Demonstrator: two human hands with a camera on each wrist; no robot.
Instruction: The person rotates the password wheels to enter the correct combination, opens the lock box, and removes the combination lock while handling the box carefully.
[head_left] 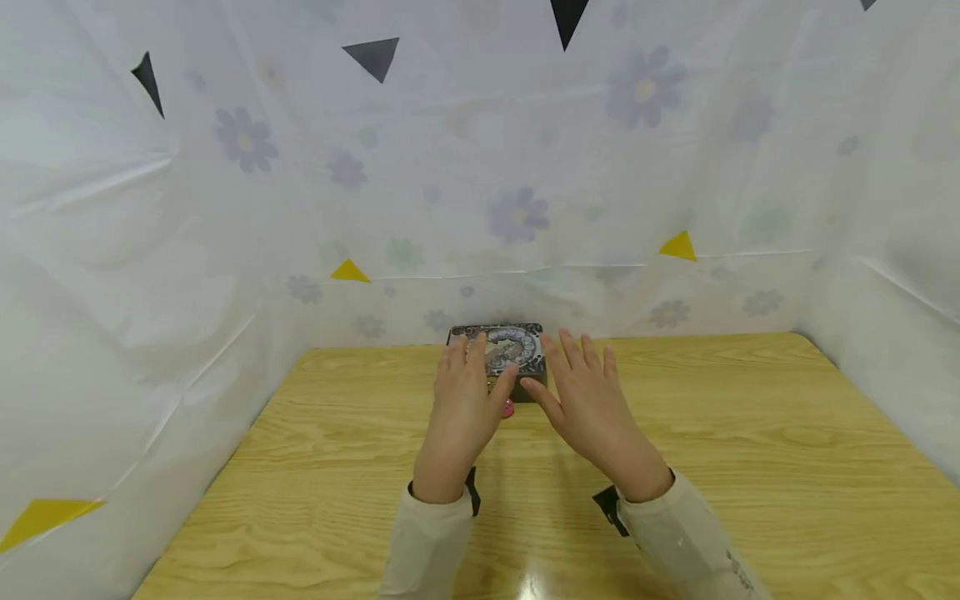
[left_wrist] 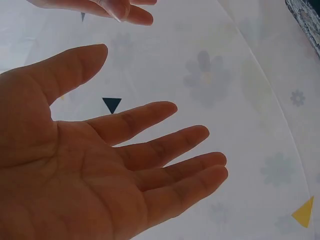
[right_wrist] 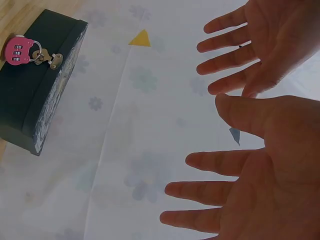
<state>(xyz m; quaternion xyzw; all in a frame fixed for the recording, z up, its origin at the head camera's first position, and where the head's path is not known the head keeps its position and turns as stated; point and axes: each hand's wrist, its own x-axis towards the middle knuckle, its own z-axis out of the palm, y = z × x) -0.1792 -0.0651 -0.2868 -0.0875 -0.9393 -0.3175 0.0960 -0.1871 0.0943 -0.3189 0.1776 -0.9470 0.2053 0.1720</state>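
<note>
Spreading wide, one wooden table [head_left: 750, 450] is carrying one black box [right_wrist: 30, 95]; one left hand [head_left: 465, 400] and one right hand [head_left: 592, 404] are hovering with fingers [right_wrist: 210, 162] straight and released; one pink padlock [right_wrist: 17, 51] is hanging on the box's near side. The box is standing by the far edge [head_left: 697, 337]; the table is stretching to left and right. The box's lid [head_left: 516, 346] is showing silvery ornament.

Pale flower-print sheeting [head_left: 480, 175] (yellow and dark triangles [head_left: 680, 247] on it) around a wood-grain table [head_left: 750, 433].
</note>
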